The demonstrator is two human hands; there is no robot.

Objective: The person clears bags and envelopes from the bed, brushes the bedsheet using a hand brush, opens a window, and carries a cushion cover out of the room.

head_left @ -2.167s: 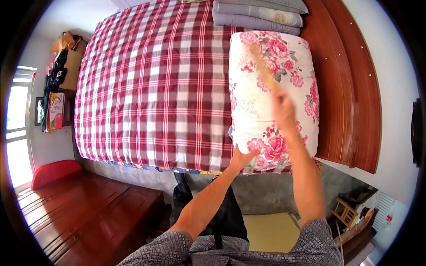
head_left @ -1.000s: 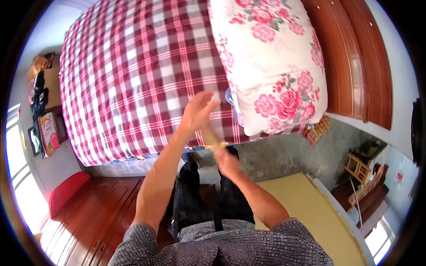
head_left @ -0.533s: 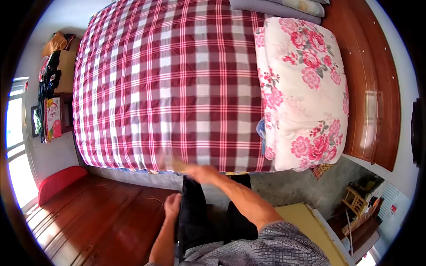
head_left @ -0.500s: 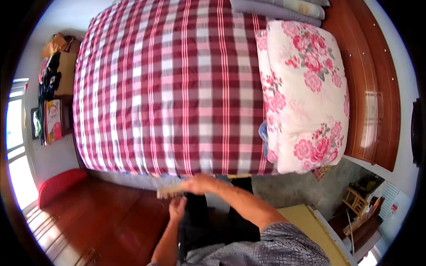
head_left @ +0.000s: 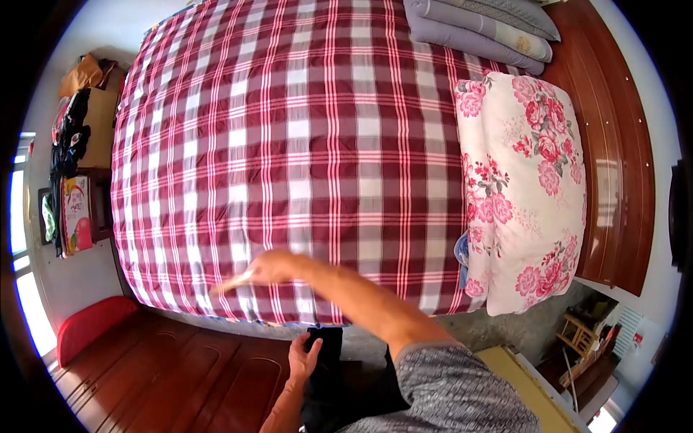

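Note:
My right hand (head_left: 271, 267) is closed on the handle of a light wooden brush (head_left: 231, 283), held low over the front edge of a bed with a red, white and grey plaid cover (head_left: 296, 130). The brush is thin and slightly blurred, its bristles hard to make out. My left hand (head_left: 304, 356) hangs below the bed's front edge, beside my dark trousers, its fingers apart and nothing in it. At the bed's right end lies a folded white quilt with pink flowers (head_left: 538, 195), with a bit of blue cloth (head_left: 462, 250) at its left side.
Folded grey bedding (head_left: 480, 32) lies at the back right, by a brown wooden headboard (head_left: 613, 173). A dark red wooden piece (head_left: 180, 368) with a red curved end (head_left: 94, 326) stands front left. Boxes and bags sit at far left; a small wooden chair (head_left: 577, 334) is at right.
My right hand has moved with the brush from below the bed's front edge up over the plaid cover. My left hand has come away from the brush. The view has shifted left.

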